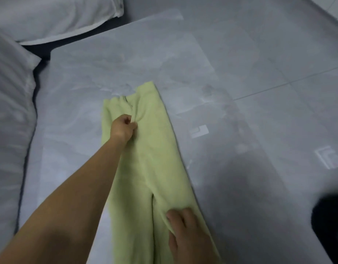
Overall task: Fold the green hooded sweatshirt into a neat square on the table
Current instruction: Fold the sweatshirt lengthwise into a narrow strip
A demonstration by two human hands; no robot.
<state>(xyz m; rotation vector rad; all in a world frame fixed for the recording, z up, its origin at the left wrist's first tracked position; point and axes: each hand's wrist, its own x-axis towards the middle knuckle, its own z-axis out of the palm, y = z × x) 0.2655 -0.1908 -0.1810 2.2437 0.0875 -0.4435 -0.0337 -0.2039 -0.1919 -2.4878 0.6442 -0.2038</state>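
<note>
The green hooded sweatshirt (153, 168) lies on the grey table (126, 60) as a long narrow strip, running from the near edge of the view away toward the middle. My left hand (123, 127) is stretched out and pinches a fold of the fabric near the far end of the strip. At the near end, my right hand (185, 231) grips the right-hand layer of the cloth, fingers curled into it. A seam or gap runs lengthwise down the strip between the two folded halves. The hood is not distinguishable.
White cushions or bedding lie at the far left (10, 115) and the top left (55, 16). Grey floor tiles (278, 54) lie beyond the table's right edge. A dark object (330, 221) sits at the lower right.
</note>
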